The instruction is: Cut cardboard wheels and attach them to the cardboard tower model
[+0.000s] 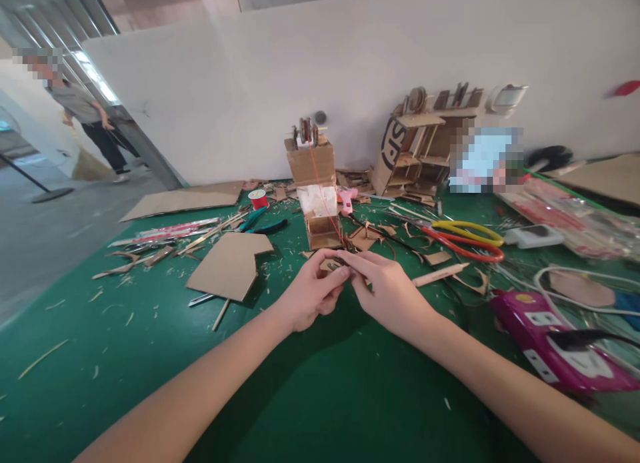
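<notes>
Both my hands meet over the green mat (310, 396) just in front of a small cardboard tower (317, 191). My left hand (311, 291) is curled, its fingertips pinching a small cardboard piece (334, 265). My right hand (386, 291) is closed too, its thumb and fingers pinched on the same small piece from the right. A red thread (320, 189) runs down the tower from a spool mechanism at its top toward my fingers. What exactly sits between the fingertips is mostly hidden.
A flat cardboard sheet (231, 265) lies left of my hands; yellow and red scissors (463, 241) and a wooden stick (440, 274) lie right. A pink power strip (555, 346) sits near right. Cardboard models (417, 157) stand by the wall. A person (87, 119) stands far left.
</notes>
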`<state>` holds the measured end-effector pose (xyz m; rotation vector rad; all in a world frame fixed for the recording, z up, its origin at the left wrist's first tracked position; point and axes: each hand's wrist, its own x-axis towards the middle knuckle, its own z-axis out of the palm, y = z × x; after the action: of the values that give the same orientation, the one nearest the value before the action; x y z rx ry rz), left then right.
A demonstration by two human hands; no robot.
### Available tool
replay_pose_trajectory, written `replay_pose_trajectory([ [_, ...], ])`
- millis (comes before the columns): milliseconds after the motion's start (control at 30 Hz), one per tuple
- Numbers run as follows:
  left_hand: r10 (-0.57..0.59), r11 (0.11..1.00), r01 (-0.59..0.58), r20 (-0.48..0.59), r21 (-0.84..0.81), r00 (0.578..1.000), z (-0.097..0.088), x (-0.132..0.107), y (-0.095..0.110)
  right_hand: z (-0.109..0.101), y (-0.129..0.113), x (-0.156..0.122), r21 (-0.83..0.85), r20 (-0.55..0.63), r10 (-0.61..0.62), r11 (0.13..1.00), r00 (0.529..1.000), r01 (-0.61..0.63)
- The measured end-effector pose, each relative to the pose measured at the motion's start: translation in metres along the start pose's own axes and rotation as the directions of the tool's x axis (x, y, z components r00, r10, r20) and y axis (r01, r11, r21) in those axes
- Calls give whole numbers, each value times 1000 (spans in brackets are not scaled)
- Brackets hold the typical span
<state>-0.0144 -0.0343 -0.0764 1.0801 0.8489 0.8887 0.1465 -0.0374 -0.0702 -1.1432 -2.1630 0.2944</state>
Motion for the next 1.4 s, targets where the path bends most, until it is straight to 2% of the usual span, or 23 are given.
replay_pose_trajectory([
  [233, 27, 997, -26, -7, 70, 1000, 2, 0, -3, -2, -4, 0, -100, 54, 46, 994, 997, -41],
  [467, 30, 989, -23, -45, 149, 999, 5, -1, -3, -6, -14, -1, -324, 171, 133, 943, 976, -72],
  [700, 20, 983, -8, -66, 185, 998, 7, -2, -5, -9, -17, -2, -302, 223, 152, 950, 963, -80],
  [800, 21, 982, -4, -89, 189, 996, 6, -1, -6, -8, -12, 0, -213, 210, 135, 973, 968, -90],
  [900, 55, 991, -41, -104, 126, 993, 5, 2, -6, -2, -5, 3, 74, 74, 133, 988, 988, -138],
  [1000, 97, 995, -97, -99, 2, 990, 4, 3, -3, 3, 1, 6, 420, -56, 249, 885, 967, -203],
  [1067, 98, 993, -104, -92, -62, 991, 4, 3, 0, 6, 2, 7, 508, -80, 267, 840, 960, -191],
  [1133, 98, 990, -104, -69, -94, 993, 5, 1, 3, 6, 2, 7, 472, -102, 231, 867, 968, -157],
  [1233, 98, 987, -101, -36, -124, 995, 5, -2, 7, 4, 2, 7, 318, -135, 168, 941, 977, -118],
  [1400, 49, 997, -51, -44, -50, 998, 4, -2, 7, 4, 6, 7, 112, -106, 54, 993, 993, -42],
])
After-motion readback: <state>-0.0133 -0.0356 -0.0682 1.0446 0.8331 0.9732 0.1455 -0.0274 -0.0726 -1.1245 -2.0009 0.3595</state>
